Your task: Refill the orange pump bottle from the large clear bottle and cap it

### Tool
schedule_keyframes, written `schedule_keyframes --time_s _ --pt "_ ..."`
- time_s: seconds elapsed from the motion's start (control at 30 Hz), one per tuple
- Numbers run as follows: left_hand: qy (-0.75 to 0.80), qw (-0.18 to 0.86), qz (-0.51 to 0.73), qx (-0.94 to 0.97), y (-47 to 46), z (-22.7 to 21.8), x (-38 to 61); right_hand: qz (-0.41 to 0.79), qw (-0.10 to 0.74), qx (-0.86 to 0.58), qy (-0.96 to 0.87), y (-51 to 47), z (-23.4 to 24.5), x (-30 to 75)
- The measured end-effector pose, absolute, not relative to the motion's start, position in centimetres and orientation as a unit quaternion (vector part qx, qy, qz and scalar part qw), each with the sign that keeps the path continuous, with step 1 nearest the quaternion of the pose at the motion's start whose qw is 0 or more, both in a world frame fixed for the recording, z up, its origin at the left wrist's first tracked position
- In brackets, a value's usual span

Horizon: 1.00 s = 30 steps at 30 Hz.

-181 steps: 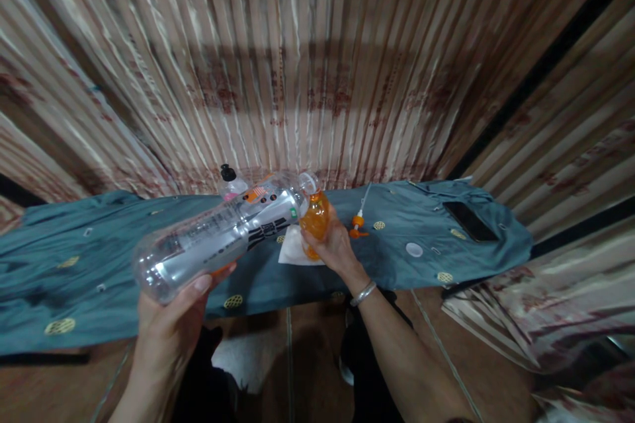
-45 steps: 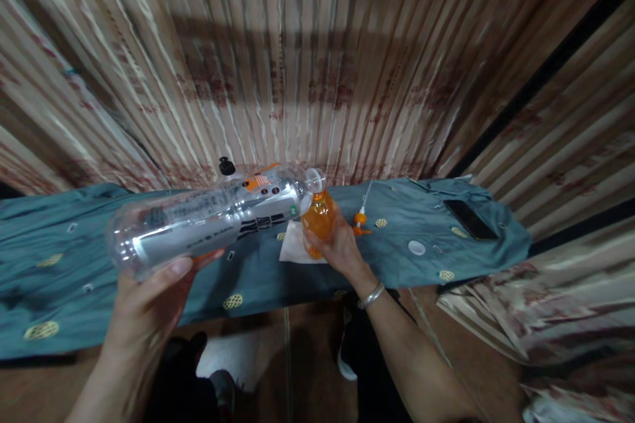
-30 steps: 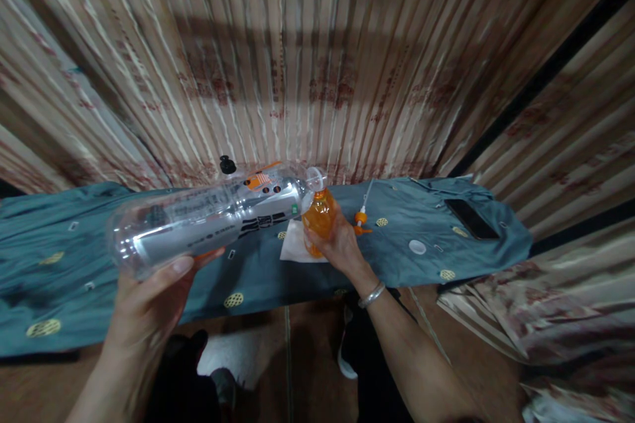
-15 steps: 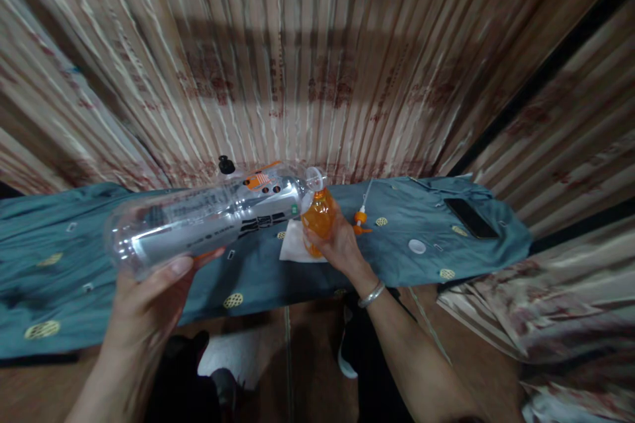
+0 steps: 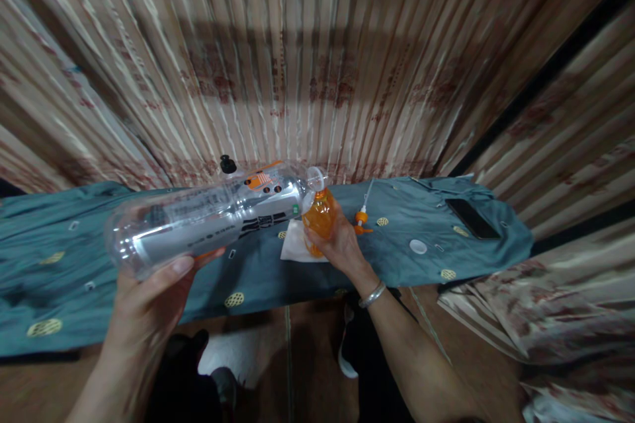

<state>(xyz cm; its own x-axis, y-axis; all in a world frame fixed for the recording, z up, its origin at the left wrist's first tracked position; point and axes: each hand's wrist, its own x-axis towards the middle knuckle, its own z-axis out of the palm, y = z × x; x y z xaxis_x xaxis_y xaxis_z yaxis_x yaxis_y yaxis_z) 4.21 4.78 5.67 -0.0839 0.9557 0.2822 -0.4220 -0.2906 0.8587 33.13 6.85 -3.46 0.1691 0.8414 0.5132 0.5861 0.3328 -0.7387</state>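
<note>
A large clear plastic bottle (image 5: 213,221) with a printed label lies nearly level in the air, its base toward my left. My left hand (image 5: 156,287) is wrapped around its lower end from beneath. The bottle's mouth rests at the top of a small orange bottle (image 5: 317,221), which my right hand (image 5: 342,241) grips from the right side. Whether liquid runs between them I cannot make out. Under the orange bottle is a folded white cloth or tissue (image 5: 295,244). Right of my right hand lies an orange pump head (image 5: 362,219) with a thin white tube.
A teal patterned cloth (image 5: 253,284) covers the narrow table. A black phone (image 5: 471,218) and a white round cap (image 5: 417,247) lie at the right. Behind the clear bottle stands a black-topped item (image 5: 227,164). A pleated curtain (image 5: 317,66) hangs close along the back.
Both hands and both bottles hold nearly the same position. The whole view has shifted very slightly.
</note>
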Motion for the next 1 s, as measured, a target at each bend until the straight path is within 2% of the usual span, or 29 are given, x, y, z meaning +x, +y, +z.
schedule_keyframes --time_s 1.0 --pt "0.307 0.507 0.67 0.448 4.5 6.13 4.52 0.123 0.517 -0.561 -0.634 6.95 -3.72 33.19"
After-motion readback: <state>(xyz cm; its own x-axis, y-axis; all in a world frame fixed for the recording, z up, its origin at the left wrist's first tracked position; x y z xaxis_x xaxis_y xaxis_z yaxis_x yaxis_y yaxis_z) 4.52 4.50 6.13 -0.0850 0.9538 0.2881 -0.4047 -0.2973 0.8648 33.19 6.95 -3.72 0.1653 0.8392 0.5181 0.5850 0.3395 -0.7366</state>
